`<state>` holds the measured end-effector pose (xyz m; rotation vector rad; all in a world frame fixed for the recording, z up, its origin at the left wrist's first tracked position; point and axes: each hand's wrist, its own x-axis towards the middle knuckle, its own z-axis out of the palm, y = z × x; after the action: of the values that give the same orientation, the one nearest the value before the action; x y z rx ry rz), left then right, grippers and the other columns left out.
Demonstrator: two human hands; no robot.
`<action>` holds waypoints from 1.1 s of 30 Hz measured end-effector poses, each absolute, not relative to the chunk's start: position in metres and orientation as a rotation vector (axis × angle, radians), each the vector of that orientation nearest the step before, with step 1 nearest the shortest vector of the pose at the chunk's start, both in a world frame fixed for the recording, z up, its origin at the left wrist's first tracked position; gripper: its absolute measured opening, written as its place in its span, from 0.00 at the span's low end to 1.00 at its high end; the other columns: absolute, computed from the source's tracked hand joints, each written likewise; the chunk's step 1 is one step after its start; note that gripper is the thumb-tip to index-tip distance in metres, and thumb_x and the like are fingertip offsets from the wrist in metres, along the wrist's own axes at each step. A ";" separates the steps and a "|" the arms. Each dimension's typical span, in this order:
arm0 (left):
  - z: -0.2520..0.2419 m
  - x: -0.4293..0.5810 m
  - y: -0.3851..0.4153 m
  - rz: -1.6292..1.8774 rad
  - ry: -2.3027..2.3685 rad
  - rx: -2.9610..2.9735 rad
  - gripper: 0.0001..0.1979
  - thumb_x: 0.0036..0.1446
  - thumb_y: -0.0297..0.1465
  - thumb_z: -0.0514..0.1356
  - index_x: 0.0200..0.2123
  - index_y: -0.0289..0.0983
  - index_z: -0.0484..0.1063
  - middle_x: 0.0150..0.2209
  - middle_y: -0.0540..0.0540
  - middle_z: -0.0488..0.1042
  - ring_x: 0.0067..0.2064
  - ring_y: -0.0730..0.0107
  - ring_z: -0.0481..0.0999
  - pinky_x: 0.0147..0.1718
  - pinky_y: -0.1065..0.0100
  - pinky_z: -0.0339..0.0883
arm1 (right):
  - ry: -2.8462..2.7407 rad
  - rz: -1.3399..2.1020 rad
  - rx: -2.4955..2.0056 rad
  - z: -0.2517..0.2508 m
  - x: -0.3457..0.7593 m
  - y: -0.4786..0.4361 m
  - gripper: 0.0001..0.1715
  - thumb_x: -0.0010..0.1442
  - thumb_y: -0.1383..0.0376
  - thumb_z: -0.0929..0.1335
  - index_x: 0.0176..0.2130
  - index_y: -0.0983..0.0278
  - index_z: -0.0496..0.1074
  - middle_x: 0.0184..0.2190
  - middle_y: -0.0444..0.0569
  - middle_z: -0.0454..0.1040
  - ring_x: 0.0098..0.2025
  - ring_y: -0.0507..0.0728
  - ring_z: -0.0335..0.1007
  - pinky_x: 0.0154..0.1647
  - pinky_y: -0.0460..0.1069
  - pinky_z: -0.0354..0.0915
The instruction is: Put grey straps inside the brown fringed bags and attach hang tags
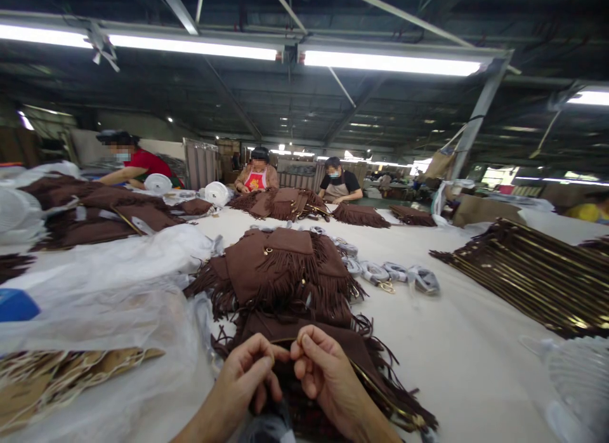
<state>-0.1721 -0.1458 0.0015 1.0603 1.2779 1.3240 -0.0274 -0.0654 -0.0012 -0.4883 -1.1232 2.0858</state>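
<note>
Both hands are raised close together over a brown fringed bag point(333, 341) with a gold zipper edge. My left hand point(252, 370) is pinched, thumb against fingers; whatever lies between them is too small to make out. Right beside it, my right hand point(318, 367) also has its thumb and forefinger pressed together, the fingertips of the two hands nearly touching. Below the hands is a dark, plastic-wrapped item point(269, 424), partly hidden. Just beyond lies a pile of brown fringed bags point(280, 265) with small gold fittings.
Wrapped strap coils point(375, 273) lie right of the pile. Stacked gold-zippered pieces point(523, 271) sit at the right, clear plastic point(580, 379) nearer. On the left are plastic sheeting point(143, 322), corded tan tags point(61, 379) and a blue object point(18, 304). Several people work across the white table point(466, 367).
</note>
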 end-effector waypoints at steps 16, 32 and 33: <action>-0.010 -0.173 -0.145 1.342 1.465 1.255 0.14 0.50 0.40 0.60 0.24 0.35 0.67 0.22 0.52 0.65 0.27 0.73 0.61 0.27 0.72 0.55 | -1.702 1.712 -0.666 -0.004 -0.028 -0.068 0.22 0.53 0.50 0.71 0.30 0.67 0.75 0.18 0.43 0.71 0.16 0.47 0.62 0.16 0.41 0.59; -0.008 -0.171 -0.147 1.209 1.592 1.346 0.09 0.49 0.36 0.56 0.22 0.37 0.64 0.23 0.52 0.63 0.28 0.70 0.61 0.28 0.70 0.55 | -1.884 1.528 -0.638 -0.007 -0.025 -0.068 0.11 0.57 0.61 0.68 0.29 0.66 0.75 0.21 0.43 0.71 0.22 0.51 0.68 0.25 0.44 0.66; -0.008 -0.171 -0.148 1.203 1.599 1.347 0.09 0.48 0.35 0.56 0.22 0.37 0.64 0.22 0.52 0.63 0.27 0.70 0.61 0.28 0.70 0.54 | -1.904 1.507 -0.637 -0.006 -0.025 -0.068 0.10 0.57 0.63 0.67 0.29 0.66 0.75 0.21 0.43 0.71 0.22 0.51 0.68 0.25 0.44 0.66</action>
<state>-0.1712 -0.1476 -0.0082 1.3470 1.5986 1.2033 -0.0252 -0.0684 -0.0058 -0.6365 -1.9039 1.5067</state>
